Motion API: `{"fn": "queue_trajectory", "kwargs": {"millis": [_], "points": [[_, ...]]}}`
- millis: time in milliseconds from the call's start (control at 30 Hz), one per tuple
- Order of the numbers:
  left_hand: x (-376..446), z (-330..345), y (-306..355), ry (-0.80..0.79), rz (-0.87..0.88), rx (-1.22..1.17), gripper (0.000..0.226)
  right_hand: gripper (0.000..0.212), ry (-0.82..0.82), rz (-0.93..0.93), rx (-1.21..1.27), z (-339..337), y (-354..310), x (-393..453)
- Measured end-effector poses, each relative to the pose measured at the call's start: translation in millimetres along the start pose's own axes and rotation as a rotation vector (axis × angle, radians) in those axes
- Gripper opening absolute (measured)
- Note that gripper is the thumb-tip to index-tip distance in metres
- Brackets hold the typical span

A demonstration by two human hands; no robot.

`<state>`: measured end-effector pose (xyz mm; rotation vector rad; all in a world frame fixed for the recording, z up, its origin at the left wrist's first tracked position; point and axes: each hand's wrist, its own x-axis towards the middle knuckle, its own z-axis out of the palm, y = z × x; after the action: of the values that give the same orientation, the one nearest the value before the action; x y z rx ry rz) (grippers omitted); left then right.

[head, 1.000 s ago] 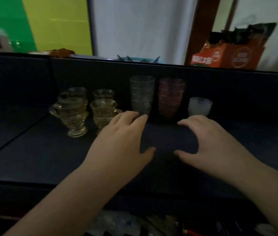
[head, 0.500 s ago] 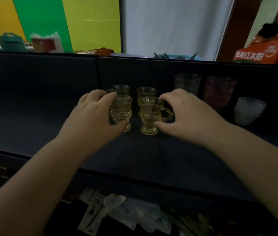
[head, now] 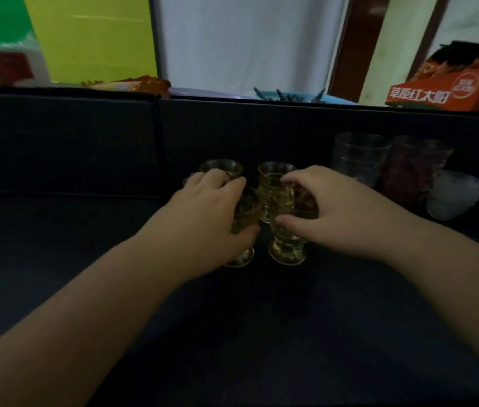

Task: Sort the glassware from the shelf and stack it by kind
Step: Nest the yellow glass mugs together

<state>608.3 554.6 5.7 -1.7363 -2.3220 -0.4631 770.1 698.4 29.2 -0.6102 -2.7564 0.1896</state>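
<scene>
Several amber footed glass cups with handles stand close together on a dark shelf (head: 85, 289). My left hand (head: 206, 218) is wrapped around the front left amber cup (head: 242, 257); only the cup's foot and one side show. My right hand (head: 341, 212) grips the front right amber cup (head: 286, 248) from the right. Two more amber cups, the back left cup (head: 222, 168) and the back right cup (head: 273, 183), stand just behind my fingers. To the right stand a stack of clear tumblers (head: 360, 160), a stack of reddish tumblers (head: 414, 168) and a small frosted white cup stack (head: 455, 195).
A dark back wall (head: 85, 142) rises directly behind the glassware. Above it sit an orange printed box (head: 449, 92), a blue basket (head: 291, 96) and a red-and-white package (head: 0, 69). Bare dark shelf surface stretches to the left and toward me.
Both hands swung left from the bare shelf to the amber cups and closed around the two front ones. The view shifted left and moved closer.
</scene>
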Motion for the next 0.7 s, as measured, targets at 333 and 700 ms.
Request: {"fn": "queue_trajectory", "kwargs": {"millis": [333, 700], "points": [[10.8, -19.7, -13.6, -0.045, -0.149, -0.365, 0.078, 0.051, -0.040, -0.033, 0.080, -28.9, 17.0, 17.2], [64.9, -28.9, -17.9, -0.411, -0.256, -0.209, 0.041, 0.056, -0.410, -0.021, 0.008, -19.9, 26.8, 76.9]]}}
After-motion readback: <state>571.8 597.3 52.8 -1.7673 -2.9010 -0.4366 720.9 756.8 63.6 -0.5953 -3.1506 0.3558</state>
